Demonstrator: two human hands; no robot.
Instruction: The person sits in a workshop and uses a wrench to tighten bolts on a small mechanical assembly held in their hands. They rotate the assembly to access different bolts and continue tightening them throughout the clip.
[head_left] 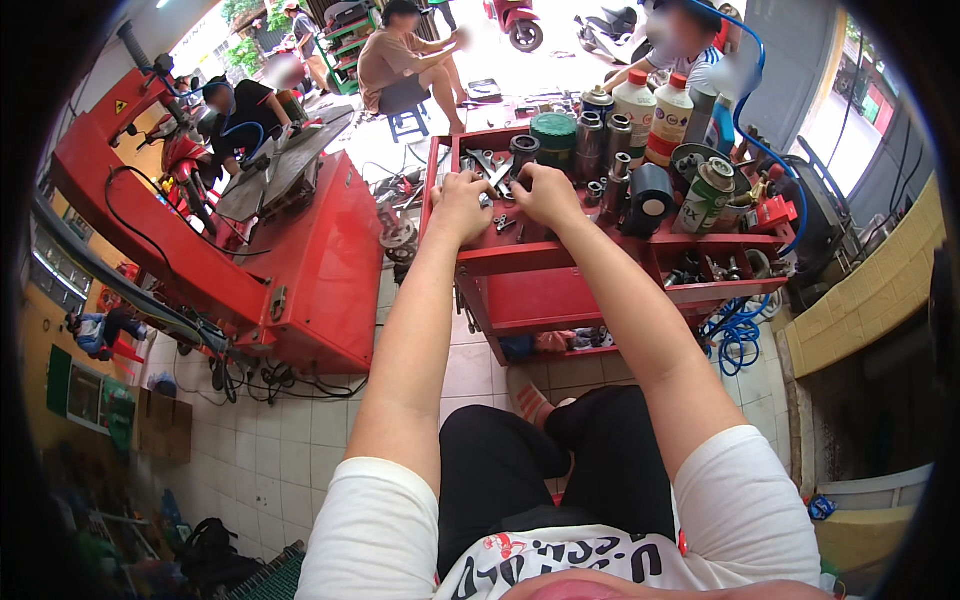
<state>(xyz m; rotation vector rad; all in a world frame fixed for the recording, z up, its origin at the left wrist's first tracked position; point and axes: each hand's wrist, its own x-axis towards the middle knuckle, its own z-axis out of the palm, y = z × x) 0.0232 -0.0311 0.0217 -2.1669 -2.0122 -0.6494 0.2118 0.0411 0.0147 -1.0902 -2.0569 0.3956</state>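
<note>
Both my hands reach into the top tray of a red tool cart (510,262). My left hand (462,207) is at the tray's left side, fingers curled down, with a small shiny silver piece at its fingers. To its right, my right hand (546,196) bends its fingers down into the tray; its fingertips are partly hidden. What either hand grips, I cannot make out. Silver wrenches (490,172) lie crossed just beyond and between the hands. A dark round hollow part (523,148) stands behind them. Small metal pieces (503,223) lie nearer me.
On the cart's right stand a green tub (553,128), metal sockets (616,180), red-capped bottles (634,108), a black cylinder (650,198) and a spray can (707,195). A red machine (325,270) stands left, a coiled blue hose (737,340) right. Several people are beyond.
</note>
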